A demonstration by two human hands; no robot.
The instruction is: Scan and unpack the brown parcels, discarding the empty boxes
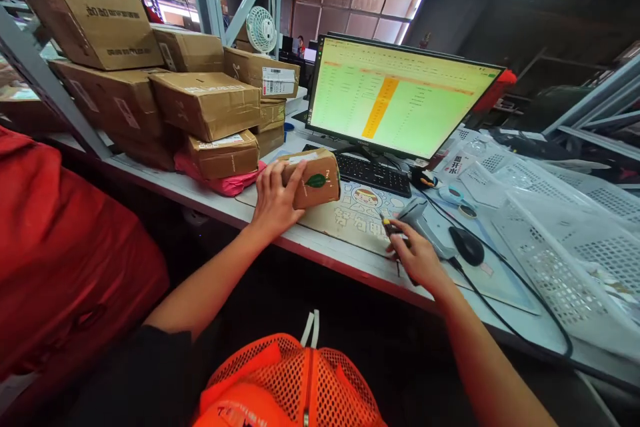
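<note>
My left hand point(274, 199) grips a small brown cardboard parcel point(314, 179) with a green leaf sticker, tilted up on the desk mat point(356, 217). My right hand point(416, 255) is closed round the handle of a grey barcode scanner point(419, 217), whose head points toward the parcel. Its black cable runs off to the right across the desk. A monitor point(395, 97) with a green and orange spreadsheet stands behind a black keyboard point(373, 175).
A pile of cardboard boxes point(200, 103) and a pink bag point(223, 181) fill the desk's left side. A black mouse point(466, 245), tape rolls and white perforated trays point(565, 247) lie on the right. Red sacks stand at the left, an orange mesh basket point(290, 383) below.
</note>
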